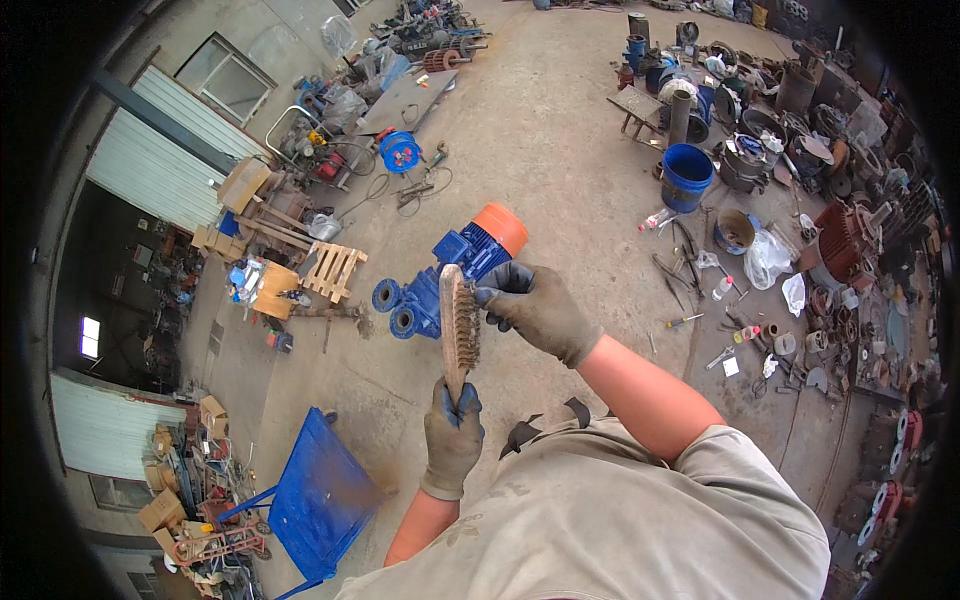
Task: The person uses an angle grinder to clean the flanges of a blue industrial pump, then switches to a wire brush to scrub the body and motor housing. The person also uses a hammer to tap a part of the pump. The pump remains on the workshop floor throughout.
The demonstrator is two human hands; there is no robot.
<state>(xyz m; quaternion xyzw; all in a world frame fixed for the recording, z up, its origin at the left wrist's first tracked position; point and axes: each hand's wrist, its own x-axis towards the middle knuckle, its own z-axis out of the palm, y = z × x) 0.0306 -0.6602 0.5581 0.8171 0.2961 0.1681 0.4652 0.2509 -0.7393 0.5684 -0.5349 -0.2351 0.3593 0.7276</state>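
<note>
Floor (560, 110), one brush (453, 330), possibly wire

Left hand (453, 440): gloved in grey with darker fingertips, curled into a closed grip in front of the torso (640, 520).
Left forearm (424, 522): bare, only a short stretch showing, slanting up and slightly right.
Right hand (548, 310): in a matching glove, higher and farther right, its back toward the camera.
Right fingers (503, 278): bent, pointing left; how tightly they close is unclear.
Right forearm (650, 395): bare, running diagonally up and left from the short sleeve (735, 465).
</note>
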